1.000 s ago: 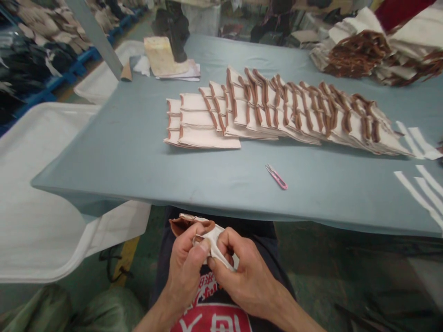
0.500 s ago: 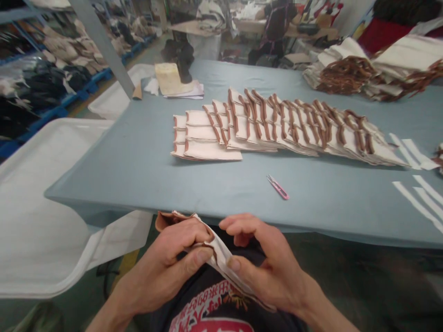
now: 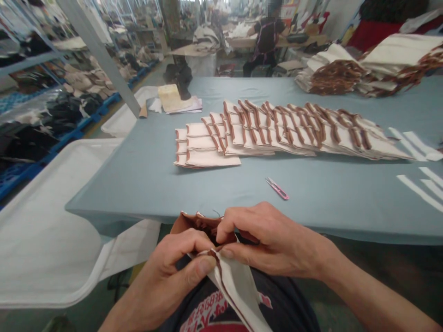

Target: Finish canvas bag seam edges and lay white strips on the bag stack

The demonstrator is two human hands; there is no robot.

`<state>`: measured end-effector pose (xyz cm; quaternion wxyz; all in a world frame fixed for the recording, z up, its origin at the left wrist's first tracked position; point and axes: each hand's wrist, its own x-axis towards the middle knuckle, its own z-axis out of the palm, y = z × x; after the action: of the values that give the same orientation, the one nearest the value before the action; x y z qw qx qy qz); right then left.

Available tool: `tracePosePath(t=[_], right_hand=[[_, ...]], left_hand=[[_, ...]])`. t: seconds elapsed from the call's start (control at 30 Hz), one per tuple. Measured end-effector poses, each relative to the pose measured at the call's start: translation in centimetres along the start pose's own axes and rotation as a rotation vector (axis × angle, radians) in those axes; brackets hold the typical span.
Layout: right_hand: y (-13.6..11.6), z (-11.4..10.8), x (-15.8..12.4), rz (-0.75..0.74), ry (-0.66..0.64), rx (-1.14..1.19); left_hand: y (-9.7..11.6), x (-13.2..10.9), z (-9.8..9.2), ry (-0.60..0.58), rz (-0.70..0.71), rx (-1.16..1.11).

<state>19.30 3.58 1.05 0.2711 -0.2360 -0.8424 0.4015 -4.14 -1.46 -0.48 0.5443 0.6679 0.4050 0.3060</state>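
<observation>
A blue-grey covered table point(image 3: 145, 189) spans the view. Off its left corner stands a large white tub point(image 3: 48, 221), its pale inner wall in sight, with a smaller white tub point(image 3: 119, 123) farther back, partly hidden by the table and a slanting grey post point(image 3: 104, 60). Beyond them, a blue pallet point(image 3: 20, 173) bears dark bundles point(image 3: 71, 108). A long overlapping row of cream pieces point(image 3: 207, 157) with brown edging lies across the table, and heaped stacks point(image 3: 334, 71) of cream and brown material rest at the rear right. In the background is a person point(image 3: 268, 39) in dark clothing.

The wearer's right hand point(image 3: 273, 240) and left hand point(image 3: 182, 265) meet at a cream cloth piece point(image 3: 238, 281), held over the lap just in front of the table edge. The left thumb and fingers pinch its brown-trimmed edge; the right thumb and forefinger grip it right beside them. Behind the fingers the piece gapes, showing brown lining with ragged brown bits inside. White strips point(image 3: 420, 193) lie at the table's right, a yellowish block point(image 3: 169, 96) at the far left, and pink-handled snips point(image 3: 278, 189) near the front edge.
</observation>
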Motion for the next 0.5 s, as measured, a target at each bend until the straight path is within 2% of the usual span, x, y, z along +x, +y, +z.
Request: tracePosePath(t=[0.27, 0.5], right_hand=[[-1.0, -0.7, -1.2, -0.137, 0.043, -0.289], [-1.3, -1.1, -1.4, -0.160, 0.026, -0.319]], left_hand=[[-0.4, 0.5, 0.9, -0.061, 0.111, -0.073], [-0.8, 1.3, 1.2, -0.080, 0.148, -0.097]])
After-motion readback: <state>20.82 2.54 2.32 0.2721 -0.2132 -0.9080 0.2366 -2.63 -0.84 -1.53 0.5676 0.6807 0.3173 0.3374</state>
